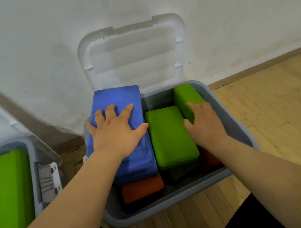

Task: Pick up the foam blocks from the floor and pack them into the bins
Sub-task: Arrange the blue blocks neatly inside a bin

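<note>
left hand (116, 131) flat on blue block (117, 99) with spread fingers, centre-left of frame in grey bin (230, 123); right hand (204, 124) blurred, seemingly curled round tilted green block (185, 94) at bin's upper right, beside flat green block (169, 136); orange block (142, 189) under blue

Head camera, looking down, close above bin (175, 199), facing wall (23, 44).
</note>
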Motion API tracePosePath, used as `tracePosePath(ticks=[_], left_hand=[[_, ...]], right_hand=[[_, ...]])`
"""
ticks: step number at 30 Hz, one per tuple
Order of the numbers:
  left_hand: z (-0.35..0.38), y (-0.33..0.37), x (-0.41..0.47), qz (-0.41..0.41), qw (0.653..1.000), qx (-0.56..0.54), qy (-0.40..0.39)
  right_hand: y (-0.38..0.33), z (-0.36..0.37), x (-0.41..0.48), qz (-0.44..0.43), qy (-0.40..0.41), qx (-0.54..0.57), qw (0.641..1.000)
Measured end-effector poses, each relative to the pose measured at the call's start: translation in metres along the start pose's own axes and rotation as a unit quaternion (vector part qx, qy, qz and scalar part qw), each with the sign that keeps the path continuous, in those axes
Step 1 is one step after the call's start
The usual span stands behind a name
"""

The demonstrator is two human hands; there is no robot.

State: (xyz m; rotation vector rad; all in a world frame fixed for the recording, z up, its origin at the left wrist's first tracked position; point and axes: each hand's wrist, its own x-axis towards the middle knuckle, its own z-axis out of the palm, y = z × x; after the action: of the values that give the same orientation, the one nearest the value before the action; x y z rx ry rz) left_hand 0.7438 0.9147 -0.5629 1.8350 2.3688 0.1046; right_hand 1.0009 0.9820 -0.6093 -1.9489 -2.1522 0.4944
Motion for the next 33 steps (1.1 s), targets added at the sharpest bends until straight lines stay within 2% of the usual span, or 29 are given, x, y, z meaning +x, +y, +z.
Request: tracePosePath(ticks=[4,7,9,13,16,19,22,25,29,33], left_hand=[[0.001,-0.001,-0.002,0.007,1.0,-0.021,0.012],[0.001,-0.001,-0.001,0.012,1.0,-0.019,0.013],[0.001,-0.004,0.0,0.013,0.999,-0.022,0.019],[0.004,-0.011,-0.001,0.01,0.999,-0.028,0.023],[0.004,-0.009,-0.001,0.012,0.999,-0.029,0.023],[0.003,-0.007,-0.001,0.01,0.999,-0.035,0.028],[0.002,-0.004,-0.003,0.007,0.999,-0.043,0.022],[-0.003,0.0,-0.006,0.003,0.997,-0.07,0.033],[-0.014,0.006,-0.011,0.046,0.978,-0.184,0.092],[-0.022,0.022,-0.016,0.122,0.92,-0.361,0.089]], right_hand=[[0.003,0.044,-0.029,0.109,-0.171,0.043,0.978],[0.013,0.057,-0.029,0.115,-0.189,0.162,0.962],[0.01,0.057,-0.03,0.112,-0.151,0.231,0.955],[0.004,0.039,-0.028,0.128,-0.084,0.3,0.942],[-0.002,0.02,-0.028,0.135,-0.074,0.279,0.948],[-0.017,0.0,-0.029,0.107,-0.086,0.277,0.951],[-0.031,-0.031,-0.033,0.047,-0.024,0.21,0.976],[-0.039,-0.062,-0.041,-0.014,0.076,0.216,0.973],[-0.042,-0.079,-0.043,-0.06,0.166,0.298,0.938],[-0.047,-0.073,-0.035,-0.06,0.184,0.395,0.898]])
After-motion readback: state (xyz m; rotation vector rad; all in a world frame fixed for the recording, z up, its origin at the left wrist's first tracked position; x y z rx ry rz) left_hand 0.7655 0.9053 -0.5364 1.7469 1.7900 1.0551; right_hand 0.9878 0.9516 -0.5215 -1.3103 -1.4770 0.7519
